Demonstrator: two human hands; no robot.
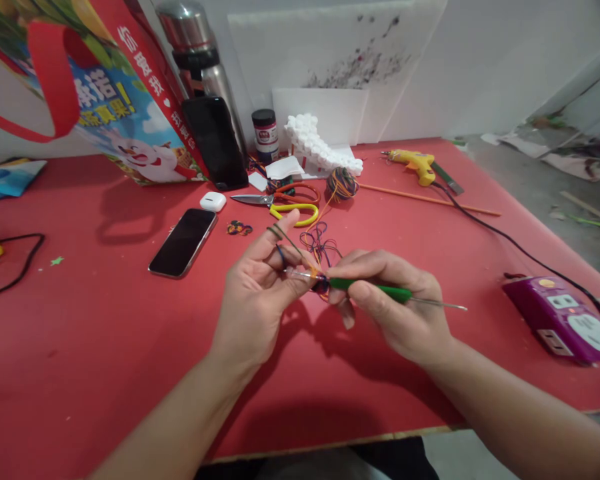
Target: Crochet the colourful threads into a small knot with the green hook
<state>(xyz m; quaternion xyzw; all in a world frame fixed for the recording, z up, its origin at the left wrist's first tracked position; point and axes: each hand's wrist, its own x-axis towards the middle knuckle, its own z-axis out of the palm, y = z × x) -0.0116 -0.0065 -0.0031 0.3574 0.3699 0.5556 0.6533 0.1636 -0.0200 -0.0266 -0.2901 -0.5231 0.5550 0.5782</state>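
Note:
My right hand [390,293] grips a crochet hook [373,291] by its green handle; one metal end sticks out to the right, the other points into the stitches. Between the thumb and fingers of my left hand [257,293] is a small piece of multicoloured crochet [321,285], partly hidden by both hands. Yarn is looped round my raised left index finger and another finger. Loose yarn [321,245] lies in loops just behind the hands and leads towards a dark multicoloured yarn ball [342,185].
Scissors [285,202] with red and yellow handles lie behind my left hand. A phone [183,242], an earbud case [213,201] and a small crocheted piece [239,228] are to the left. A yellow glue gun [414,163] and purple power strip [560,320] sit right, joined by a black cord.

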